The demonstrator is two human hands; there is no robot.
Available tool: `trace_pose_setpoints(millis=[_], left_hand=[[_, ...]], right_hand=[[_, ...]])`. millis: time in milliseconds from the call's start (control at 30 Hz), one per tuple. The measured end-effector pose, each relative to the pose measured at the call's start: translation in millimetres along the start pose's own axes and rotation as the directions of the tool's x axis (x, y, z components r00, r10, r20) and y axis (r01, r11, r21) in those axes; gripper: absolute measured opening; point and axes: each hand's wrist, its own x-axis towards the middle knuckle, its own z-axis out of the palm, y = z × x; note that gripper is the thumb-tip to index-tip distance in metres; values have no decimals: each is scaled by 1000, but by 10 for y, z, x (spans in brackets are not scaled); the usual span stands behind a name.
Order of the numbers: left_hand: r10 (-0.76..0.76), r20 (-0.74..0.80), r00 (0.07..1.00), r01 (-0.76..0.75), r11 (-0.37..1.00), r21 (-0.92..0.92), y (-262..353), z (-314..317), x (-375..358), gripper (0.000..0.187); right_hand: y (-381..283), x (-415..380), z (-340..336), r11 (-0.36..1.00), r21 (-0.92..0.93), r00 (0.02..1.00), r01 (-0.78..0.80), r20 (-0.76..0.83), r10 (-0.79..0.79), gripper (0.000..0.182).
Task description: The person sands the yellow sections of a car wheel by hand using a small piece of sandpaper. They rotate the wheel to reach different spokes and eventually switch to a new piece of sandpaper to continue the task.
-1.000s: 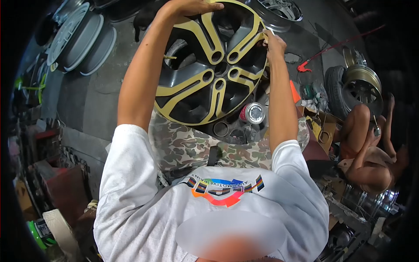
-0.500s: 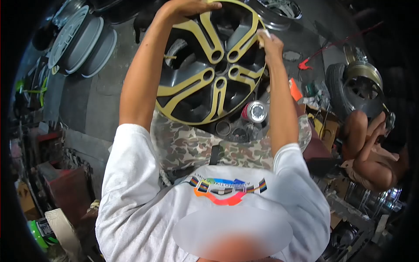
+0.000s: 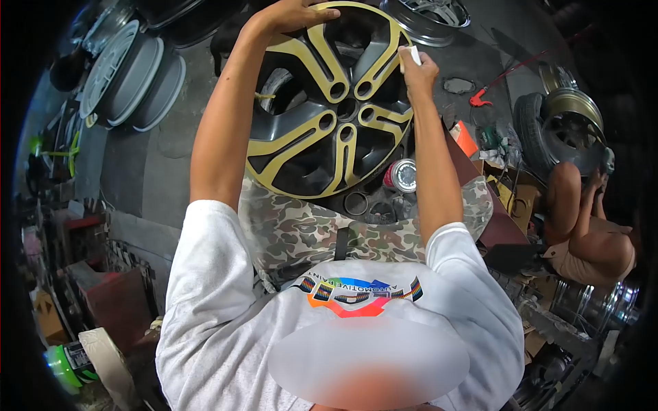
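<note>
A large alloy wheel, black with yellowish spoke faces and a yellowish rim edge, stands tilted over my lap. My left hand grips its upper rim, with the thumb lying across the front and the other fingers mostly hidden behind. On the wheel's upper right edge, my right hand pinches a small folded white pad, its fingertips right at the yellowish rim. Whether the pad is cloth or abrasive paper I cannot tell. A metal-lidded can stands below the wheel, near my right forearm.
Grey wheel rims stand at the upper left, and another rim lies beyond the wheel. To the right are a red-handled tool, an open cardboard box, a tire and a seated person.
My right hand has shifted slightly left and down along the rim edge, and more of the white pad shows. My left hand keeps its hold on the wheel.
</note>
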Motion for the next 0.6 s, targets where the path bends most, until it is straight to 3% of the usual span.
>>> trace_pose_setpoints(millis=[67,133,200,267,333,367,467,533,600], left_hand=[[-29,-14,999,28,998,-50,-9,-22,22,41],[27,3,1000,-27,999,22,-78,-17,57,42],[54,18,998,-57,987,152,-71,-49,93,42],[55,-20,998,-52,991,120,-31,-17,38,42],[-80,-27,996,80,997,-19,80,9,-65,42],[-57,-14,998,57,998,28,43,-13,-19,41],[44,-13,999,-44,998,50,-105,-22,78,40],[-7,15,1000,7,1000,20,-111,-33,94,39],[34,23,999,-36,993,114,-151,-50,113,39]], right_hand=[[-12,-226,-68,989,-136,999,50,17,-48,43],[-33,-459,-61,998,-52,999,38,37,-36,43],[37,-293,-71,987,-151,997,48,59,-40,41],[104,-35,-29,997,-61,999,50,15,-49,38],[75,138,-19,996,59,997,-74,38,72,37],[37,64,-40,996,56,997,-71,36,69,37],[-169,-494,-112,991,-135,994,13,105,2,39],[-84,-615,-80,996,-78,996,36,86,-29,39],[-50,-444,-45,992,-116,998,42,50,-37,39]])
